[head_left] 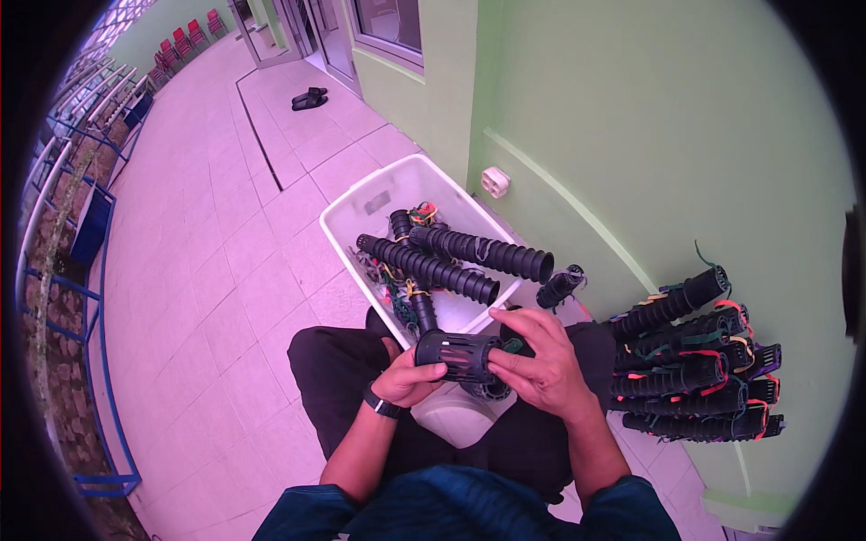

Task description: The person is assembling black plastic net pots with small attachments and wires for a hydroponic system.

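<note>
A black plastic net pot [460, 358], cylindrical with long slots, lies sideways above my lap. My left hand [404, 377] is closed round its left end, the thumb along the near side. At its right end my right hand [543, 365] has thumb and fingertips bent against the rim, with the upper fingers stretched out. A dark green strip [512, 345] shows between those fingers; what it is fastened to is hidden. Just beneath the pot sits another round black slotted piece [492, 389], partly covered.
A white tub [361, 194] ahead holds coloured strings, with black ribbed tubes [428, 269] lying across it. More ribbed tubes tied with coloured strips [677, 374] are stacked at right by the green wall [649, 135]. Blue metal frames [101, 361] line the left; black sandals [309, 99] lie farther off.
</note>
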A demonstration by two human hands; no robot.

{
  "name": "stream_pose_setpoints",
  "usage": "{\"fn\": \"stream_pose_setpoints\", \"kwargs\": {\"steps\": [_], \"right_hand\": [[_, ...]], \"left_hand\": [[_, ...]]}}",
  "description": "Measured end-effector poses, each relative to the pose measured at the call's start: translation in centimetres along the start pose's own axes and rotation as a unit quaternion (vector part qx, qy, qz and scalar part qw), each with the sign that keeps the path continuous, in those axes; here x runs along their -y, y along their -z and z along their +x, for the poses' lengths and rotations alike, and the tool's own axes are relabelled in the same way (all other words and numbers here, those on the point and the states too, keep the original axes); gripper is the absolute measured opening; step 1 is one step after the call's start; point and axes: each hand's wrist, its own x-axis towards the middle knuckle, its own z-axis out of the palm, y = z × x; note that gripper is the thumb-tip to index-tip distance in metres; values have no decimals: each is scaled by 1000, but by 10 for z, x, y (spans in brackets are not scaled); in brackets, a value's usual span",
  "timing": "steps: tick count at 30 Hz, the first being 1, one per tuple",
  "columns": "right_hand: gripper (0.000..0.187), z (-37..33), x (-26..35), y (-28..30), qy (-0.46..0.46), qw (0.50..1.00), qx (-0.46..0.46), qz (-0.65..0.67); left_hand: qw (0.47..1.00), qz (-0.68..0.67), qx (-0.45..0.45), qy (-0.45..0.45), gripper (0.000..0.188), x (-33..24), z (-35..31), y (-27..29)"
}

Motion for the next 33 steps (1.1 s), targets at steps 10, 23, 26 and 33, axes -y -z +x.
{"fn": "stream_pose_setpoints", "kwargs": {"steps": [10, 23, 26, 33], "right_hand": [[10, 3, -14, -8, -86, 937, 36, 336], [20, -10, -23, -10, -231, 797, -110, 547], [17, -16, -17, -18, -258, 809, -92, 519], [15, -6, -6, -34, -228, 914, -22, 336]], "left_hand": [[996, -30, -82, -4, 35, -5, 9, -15], [989, -21, -136, -51, 47, 0, 7, 13], [991, -22, -118, -62, 49, -1, 7, 15], [991, -1, -101, -85, 47, -2, 7, 13]]}}
